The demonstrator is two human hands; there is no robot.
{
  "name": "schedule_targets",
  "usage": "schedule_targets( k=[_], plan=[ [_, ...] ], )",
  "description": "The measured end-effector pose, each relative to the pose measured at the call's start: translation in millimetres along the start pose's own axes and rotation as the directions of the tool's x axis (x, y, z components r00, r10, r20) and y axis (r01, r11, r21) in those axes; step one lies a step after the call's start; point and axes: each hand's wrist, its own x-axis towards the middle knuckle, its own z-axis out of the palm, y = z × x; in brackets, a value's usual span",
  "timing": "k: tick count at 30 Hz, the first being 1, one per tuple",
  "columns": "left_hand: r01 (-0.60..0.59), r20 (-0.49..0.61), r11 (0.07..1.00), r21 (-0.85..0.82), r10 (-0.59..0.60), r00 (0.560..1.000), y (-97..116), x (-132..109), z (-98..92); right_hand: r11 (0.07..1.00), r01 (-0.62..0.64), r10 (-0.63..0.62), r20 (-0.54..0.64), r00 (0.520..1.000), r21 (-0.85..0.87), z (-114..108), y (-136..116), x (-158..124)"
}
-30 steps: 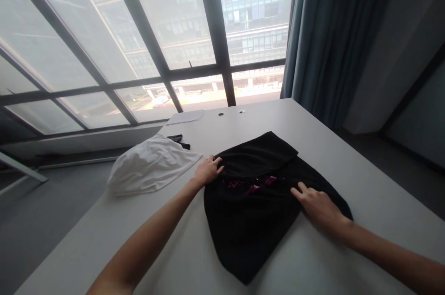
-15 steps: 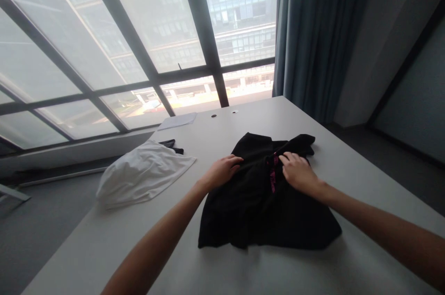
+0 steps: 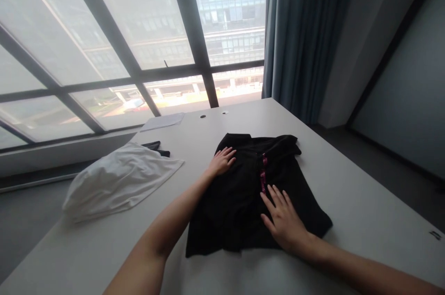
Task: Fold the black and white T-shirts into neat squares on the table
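A black garment with pink lettering, looking like a T-shirt (image 3: pixel 239 202), lies spread on the white table, partly folded at its far edge. My left hand (image 3: pixel 223 160) rests on its upper left part, fingers spread. On the lower right of the cloth lies my right hand (image 3: pixel 285 216), flat with the fingers apart, just below the pink lettering (image 3: pixel 263 179). Neither hand grips the fabric. Part of the shirt's lower right is covered by my right hand and forearm.
To the left, a white cloth garment (image 3: pixel 121 181) lies rumpled, with dark pieces (image 3: pixel 158 148) sticking out behind it. Papers (image 3: pixel 163 121) lie at the far left of the table (image 3: pixel 351 202). A small dark item (image 3: pixel 435 235) is near the right edge. Windows and a curtain (image 3: pixel 295 44) stand beyond.
My right hand has slid down toward me over the black shirt, its fingers spreading. My left hand has flattened on the cloth. The shirt's right side lies smoother, and the view has shifted right.
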Motion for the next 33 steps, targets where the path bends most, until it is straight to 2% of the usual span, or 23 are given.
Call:
schedule_targets(
  k=[1,3,5,7,9,11,12,14,16,17,18,19,20,22,24,25,26,27,29,33],
  plan=[
    [0.095,-0.034,0.995,0.018,-0.094,0.995,-2.9,-7.1,-1.9,1.000,0.027,-0.027,0.013,1.000,0.013,-3.9,5.6,1.1],
    [0.276,-0.111,0.960,0.056,-0.269,0.957,-9.7,-27.8,-6.0,0.994,0.097,-0.100,0.042,0.994,0.051,-14.0,20.8,6.3],
    [0.391,-0.166,0.915,0.104,-0.371,0.913,-15.2,-55.9,-9.9,0.980,0.176,-0.184,0.079,0.980,0.097,-26.6,41.2,16.7],
    [0.445,-0.189,0.881,0.159,-0.415,0.890,-17.0,-86.4,-13.8,0.954,0.261,-0.281,0.135,0.950,0.149,-40.2,63.4,31.7],
    [0.463,-0.175,0.863,0.203,-0.433,0.884,-15.0,-112.6,-19.1,0.922,0.326,-0.366,0.193,0.911,0.211,-52.0,81.1,47.1],
    [0.458,-0.146,0.859,0.227,-0.435,0.889,-11.4,-129.2,-26.6,0.898,0.368,-0.417,0.206,0.885,0.240,-60.3,88.0,57.0],
    [0.452,-0.150,0.861,0.235,-0.427,0.892,-9.8,-133.2,-31.3,0.895,0.378,-0.423,0.178,0.889,0.236,-62.9,86.6,58.1],
    [0.421,-0.206,0.873,0.247,-0.377,0.903,-8.1,-133.1,-41.9,0.914,0.346,-0.364,0.054,0.930,0.211,-65.4,75.4,50.8],
    [0.347,-0.265,0.905,0.246,-0.282,0.922,-8.9,-124.6,-53.2,0.948,0.208,-0.193,-0.086,0.977,0.242,-64.6,58.8,33.0],
    [0.296,-0.275,0.927,0.230,-0.230,0.934,-10.3,-118.4,-58.6,0.948,0.103,-0.071,-0.115,0.991,0.302,-63.3,51.0,21.8],
    [0.245,-0.274,0.948,0.203,-0.186,0.944,-12.4,-111.7,-63.5,0.919,-0.017,0.054,-0.085,0.995,0.393,-61.7,44.7,10.1],
    [0.204,-0.270,0.964,0.169,-0.154,0.950,-15.5,-104.8,-67.7,0.854,-0.152,0.176,-0.001,0.984,0.497,-60.1,40.5,-1.4],
    [0.173,-0.269,0.976,0.135,-0.132,0.954,-19.7,-98.2,-71.2,0.745,-0.294,0.274,0.127,0.953,0.598,-58.8,38.7,-12.1],
    [0.131,-0.268,0.987,0.090,-0.103,0.958,-31.6,-87.4,-75.6,0.429,-0.553,0.376,0.415,0.828,0.714,-58.2,41.1,-30.6],
    [0.096,-0.231,0.990,0.100,-0.071,0.970,-48.4,-80.8,-76.2,0.127,-0.684,0.379,0.602,0.702,0.718,-61.6,48.2,-44.2],
    [0.086,-0.202,0.989,0.122,-0.060,0.977,-57.9,-79.2,-75.2,0.025,-0.693,0.369,0.638,0.676,0.721,-64.9,51.9,-48.8],
    [0.085,-0.173,0.985,0.147,-0.059,0.983,-67.7,-78.5,-73.4,-0.035,-0.674,0.360,0.639,0.680,0.738,-69.0,54.9,-51.7],
    [0.093,-0.145,0.981,0.168,-0.068,0.987,-77.0,-78.6,-71.1,-0.059,-0.640,0.355,0.615,0.704,0.766,-73.5,57.1,-52.5],
    [0.125,-0.105,0.975,0.184,-0.107,0.989,-91.9,-80.2,-65.8,-0.050,-0.553,0.354,0.533,0.769,0.832,-81.6,58.8,-47.9],
    [0.210,-0.094,0.957,0.201,-0.194,0.976,-98.5,-85.4,-59.7,0.072,-0.477,0.363,0.423,0.830,0.876,-84.1,58.4,-19.1]
  ],
)
